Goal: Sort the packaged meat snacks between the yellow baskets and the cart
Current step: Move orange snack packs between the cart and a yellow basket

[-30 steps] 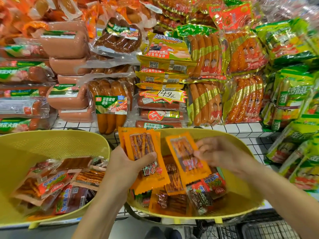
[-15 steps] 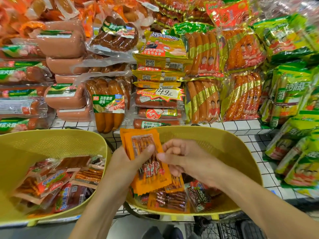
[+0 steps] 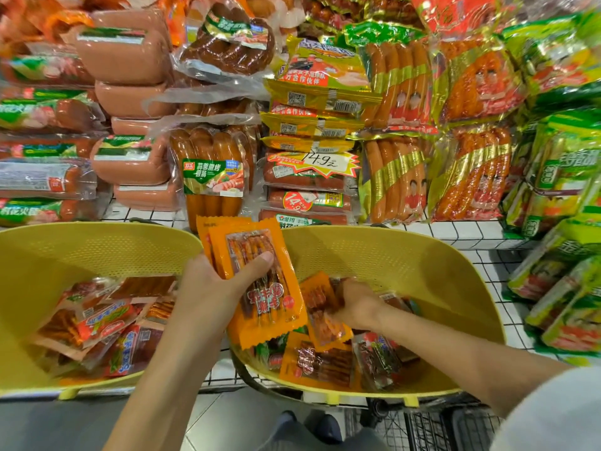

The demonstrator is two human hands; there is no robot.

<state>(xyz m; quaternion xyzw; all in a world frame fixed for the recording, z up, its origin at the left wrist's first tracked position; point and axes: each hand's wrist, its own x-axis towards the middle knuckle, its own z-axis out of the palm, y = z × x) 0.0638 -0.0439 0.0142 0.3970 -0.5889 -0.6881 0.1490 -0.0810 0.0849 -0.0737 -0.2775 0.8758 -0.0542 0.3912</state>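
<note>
- Left hand [image 3: 211, 288] is gripping a stack of orange packets [image 3: 260, 307], thumb [image 3: 257, 265] pressing across the front and fingers wrapping behind, out of sight
- Left forearm [image 3: 156, 369] is angling up bare from the lower edge
- Right hand [image 3: 356, 305] is reaching downward, back of the hand facing up, fingers curling onto a single orange packet [image 3: 317, 294]; the grip itself is hiding under the hand
- Right forearm [image 3: 455, 353] is stretching in bare from the lower right, a pale grey sleeve [image 3: 553, 415] covering the upper arm

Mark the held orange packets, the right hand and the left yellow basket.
orange packets [image 3: 270, 307]: head view, front packet's printed face.
right hand [image 3: 354, 304]: head view, back of hand.
left yellow basket [image 3: 97, 249]: head view, bare inner wall.
</note>
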